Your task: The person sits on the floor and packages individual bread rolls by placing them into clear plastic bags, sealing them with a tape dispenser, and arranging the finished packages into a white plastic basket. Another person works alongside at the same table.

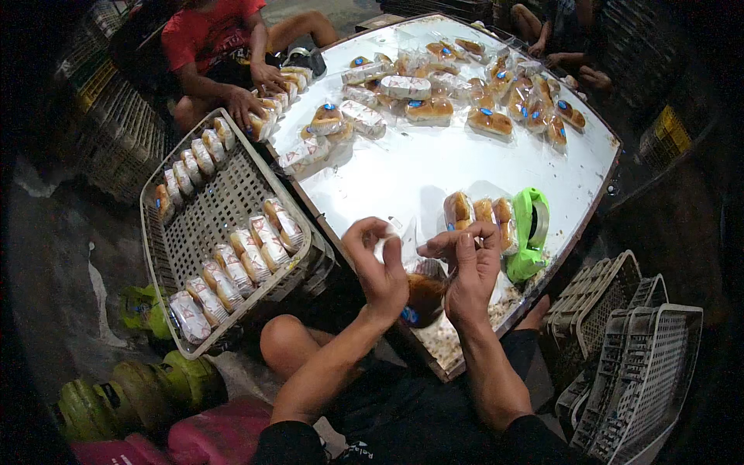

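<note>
Low over the near corner of the table, my left hand has its fingers curled towards the thumb. Thin clear film shows by its fingertips, but a firm grip is not plain. My right hand is bent with its thumb against the fingers, seemingly pinching the clear plastic wrapper. Below and between both hands is a browned bread roll with a blue label, partly hidden by them. Just beyond my right hand stand several wrapped rolls in a row. A green tape dispenser is on their right.
Loose wrapped rolls cover the far part of the white table. At left, a plastic crate holds two rows of packed rolls. A co-worker's hands touch rolls at the table's left edge. Stacked crates stand right; green gas cylinders lie lower left.
</note>
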Motion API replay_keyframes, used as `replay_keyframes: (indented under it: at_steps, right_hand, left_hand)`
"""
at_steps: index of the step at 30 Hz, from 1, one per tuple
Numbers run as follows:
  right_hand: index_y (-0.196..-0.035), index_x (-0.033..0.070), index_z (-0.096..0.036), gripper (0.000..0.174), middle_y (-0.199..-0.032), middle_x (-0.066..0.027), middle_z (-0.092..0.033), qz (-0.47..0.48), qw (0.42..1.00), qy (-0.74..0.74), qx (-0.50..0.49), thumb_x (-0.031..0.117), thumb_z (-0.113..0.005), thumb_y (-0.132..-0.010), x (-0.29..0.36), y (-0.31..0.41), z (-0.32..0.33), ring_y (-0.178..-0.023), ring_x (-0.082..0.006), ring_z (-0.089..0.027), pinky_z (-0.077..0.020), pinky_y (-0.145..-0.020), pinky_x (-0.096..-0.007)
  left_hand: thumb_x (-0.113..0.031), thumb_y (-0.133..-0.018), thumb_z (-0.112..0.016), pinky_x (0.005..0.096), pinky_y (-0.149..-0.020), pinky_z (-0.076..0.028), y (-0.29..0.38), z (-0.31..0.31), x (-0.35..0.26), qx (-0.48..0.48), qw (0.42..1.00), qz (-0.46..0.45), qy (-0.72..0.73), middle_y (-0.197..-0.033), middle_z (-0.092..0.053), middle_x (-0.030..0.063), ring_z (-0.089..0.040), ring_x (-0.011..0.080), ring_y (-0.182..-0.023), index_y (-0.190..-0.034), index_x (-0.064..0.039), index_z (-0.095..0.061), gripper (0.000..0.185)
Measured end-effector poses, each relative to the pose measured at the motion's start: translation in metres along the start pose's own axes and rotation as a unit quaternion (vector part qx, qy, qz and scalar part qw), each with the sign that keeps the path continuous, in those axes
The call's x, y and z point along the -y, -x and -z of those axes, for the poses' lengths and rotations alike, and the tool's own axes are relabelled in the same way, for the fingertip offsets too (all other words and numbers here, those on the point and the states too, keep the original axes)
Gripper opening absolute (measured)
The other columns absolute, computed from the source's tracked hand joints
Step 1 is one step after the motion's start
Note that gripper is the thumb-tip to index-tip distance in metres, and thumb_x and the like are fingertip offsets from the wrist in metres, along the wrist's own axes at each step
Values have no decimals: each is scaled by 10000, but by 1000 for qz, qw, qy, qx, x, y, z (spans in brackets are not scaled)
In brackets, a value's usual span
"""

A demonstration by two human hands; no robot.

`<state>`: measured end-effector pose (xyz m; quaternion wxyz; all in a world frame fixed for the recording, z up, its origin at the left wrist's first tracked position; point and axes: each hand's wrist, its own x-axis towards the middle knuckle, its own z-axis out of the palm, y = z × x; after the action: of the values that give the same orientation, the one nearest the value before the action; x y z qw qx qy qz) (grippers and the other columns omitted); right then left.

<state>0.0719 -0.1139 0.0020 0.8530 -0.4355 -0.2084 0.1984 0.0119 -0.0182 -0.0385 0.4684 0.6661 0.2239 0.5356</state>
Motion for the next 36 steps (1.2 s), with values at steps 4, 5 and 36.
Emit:
replay_keyframes:
  at_steps: [4, 5, 36]
  right_hand:
    - [-1034, 59, -470, 71, -917, -98, -640, 56, 994, 88, 29, 124, -498, -1027, -3, -13, 10, -853, -180, -609, -511, -822, -318]
    - [-1037, 55, -472, 75, -920, -96, -639, 90, 986, 126, 58, 123, -500, -1024, -4, -19, 14, -857, -170, -601, -499, -820, -299]
    - [-876, 13, -594, 117, -1126, -171, -553, 287, 771, 546, 160, 68, -684, -827, 3, -41, -10, -1036, -327, -563, -455, -876, -427]
  left_hand:
    - [-266, -1008, -581, 360, -920, -443, 17, -2, -37, 155, 984, 81, 35, -1179, -546, 129, -533, 205, -1092, -1204, 29, -495, 365]
    - [-214, -999, -602, 326, -825, -469, 15, -3, -22, 155, 985, 34, -63, -1003, -625, 86, -580, 176, -925, -1086, 27, -615, 257]
    - [-240, -907, -737, 340, -861, -473, -32, 29, -19, 130, 989, 13, -65, -1140, -538, 115, -567, 207, -989, -847, 8, -659, 267]
